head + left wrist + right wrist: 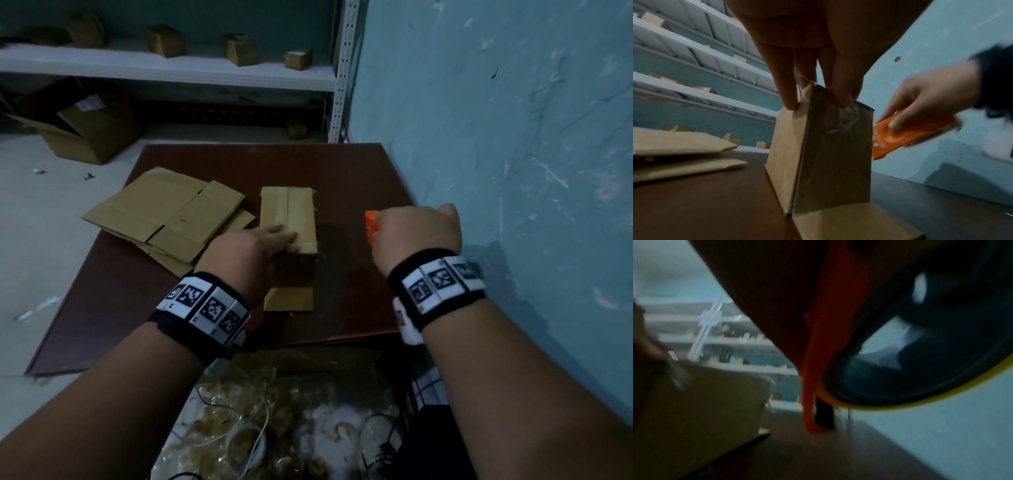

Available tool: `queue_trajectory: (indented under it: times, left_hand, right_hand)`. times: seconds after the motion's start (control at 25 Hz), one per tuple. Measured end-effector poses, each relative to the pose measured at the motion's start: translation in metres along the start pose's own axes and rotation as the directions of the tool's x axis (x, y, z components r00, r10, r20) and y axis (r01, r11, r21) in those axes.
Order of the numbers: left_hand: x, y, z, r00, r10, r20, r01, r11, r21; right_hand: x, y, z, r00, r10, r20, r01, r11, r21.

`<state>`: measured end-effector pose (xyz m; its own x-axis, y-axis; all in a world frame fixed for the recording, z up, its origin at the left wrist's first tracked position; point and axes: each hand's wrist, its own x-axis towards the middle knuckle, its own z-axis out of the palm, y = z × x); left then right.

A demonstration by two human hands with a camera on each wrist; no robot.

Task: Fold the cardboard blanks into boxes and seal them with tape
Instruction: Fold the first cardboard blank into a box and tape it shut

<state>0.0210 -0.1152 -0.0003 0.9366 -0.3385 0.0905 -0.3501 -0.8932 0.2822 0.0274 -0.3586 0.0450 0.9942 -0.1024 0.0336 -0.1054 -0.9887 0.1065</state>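
A folded cardboard box (289, 219) stands upright on the dark brown table (359, 171), a strip of clear tape along its closed top, one bottom flap (289, 298) lying flat toward me. My left hand (274, 240) rests on the box's top near edge, fingers (789, 97) pressing down on it, where crumpled tape (840, 120) hangs over the side. To the right of the box, near the wall, my right hand (416, 226) grips an orange tape dispenser (370, 226). The right wrist view is blurred; it shows the dispenser's orange body (830, 353) and tape roll (920, 361).
Flat cardboard blanks (168, 219) lie stacked on the table's left part. A blue wall (513, 137) borders the table on the right. White shelves (171, 65) with small finished boxes stand behind. An open carton (82, 130) sits on the floor at left. Tape scraps (257, 411) lie below the table's near edge.
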Motion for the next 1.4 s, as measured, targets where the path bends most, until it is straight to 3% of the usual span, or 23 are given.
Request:
queue_trajectory:
  times: [0.16,0.28,0.4,0.44,0.52,0.56,0.6,0.68,0.76,0.84,0.96,1.08,1.24,1.32,1.4]
  left_hand:
    - [-0.002,0.000,0.002,1.000,-0.007,-0.011,0.007,0.999,-0.045]
    - [-0.001,0.000,-0.005,0.994,0.105,0.000,-0.105,0.992,-0.064]
    - [-0.008,0.004,-0.008,0.978,0.194,-0.070,-0.199,0.978,-0.063]
    - [-0.009,0.004,-0.008,0.977,0.194,-0.084,-0.200,0.977,-0.075]
    - [-0.010,0.002,-0.009,0.979,0.185,-0.086,-0.192,0.978,-0.082]
    - [-0.011,0.001,-0.009,0.978,0.193,-0.083,-0.199,0.978,-0.071]
    - [-0.011,0.001,-0.010,0.974,0.207,-0.090,-0.213,0.976,-0.051]
    - [-0.012,0.002,-0.010,0.969,0.228,-0.094,-0.231,0.972,-0.028]
    - [-0.015,0.003,-0.010,0.965,0.240,-0.106,-0.245,0.969,-0.035]
    - [-0.018,0.001,-0.010,0.962,0.244,-0.122,-0.250,0.967,-0.036]
    - [-0.020,-0.002,-0.006,0.958,0.245,-0.150,-0.255,0.966,-0.048]
    - [-0.023,-0.007,-0.003,0.957,0.247,-0.152,-0.261,0.962,-0.080]
    - [-0.024,-0.013,0.001,0.949,0.262,-0.174,-0.286,0.950,-0.127]
    - [-0.026,-0.015,0.003,0.964,0.169,-0.204,-0.223,0.934,-0.278]
    - [-0.031,-0.019,0.004,0.968,-0.022,-0.248,-0.114,0.846,-0.521]
  right_hand:
    - [0.005,0.012,0.023,1.000,0.008,-0.011,-0.007,0.998,0.065]
    - [0.004,-0.003,0.040,0.994,-0.073,0.080,0.068,0.995,0.072]
    - [0.004,-0.015,0.049,0.982,-0.101,0.159,0.095,0.994,0.045]
    - [0.003,-0.016,0.049,0.989,-0.091,0.120,0.088,0.996,0.031]
    - [-0.001,-0.018,0.048,0.990,-0.090,-0.107,0.102,0.989,0.109]
    - [-0.005,-0.020,0.048,0.970,-0.096,-0.224,0.153,0.955,0.254]
    - [-0.008,-0.023,0.049,0.957,-0.103,-0.273,0.223,0.860,0.460]
    - [-0.018,-0.033,0.051,0.977,-0.130,-0.171,0.214,0.563,0.798]
    - [-0.024,-0.044,0.057,0.991,-0.125,-0.042,0.087,0.381,0.920]
    - [-0.025,-0.052,0.066,0.998,-0.060,0.012,0.010,0.355,0.935]
    - [-0.027,-0.060,0.074,0.997,-0.067,0.032,-0.007,0.351,0.936]
    - [-0.027,-0.065,0.079,0.996,-0.078,0.053,-0.031,0.268,0.963]
    - [-0.022,-0.072,0.092,0.980,-0.060,0.190,-0.177,0.183,0.967]
    - [-0.021,-0.073,0.096,0.977,-0.055,0.207,-0.195,0.172,0.966]
    - [-0.025,-0.073,0.087,0.977,-0.044,0.208,-0.198,0.165,0.966]
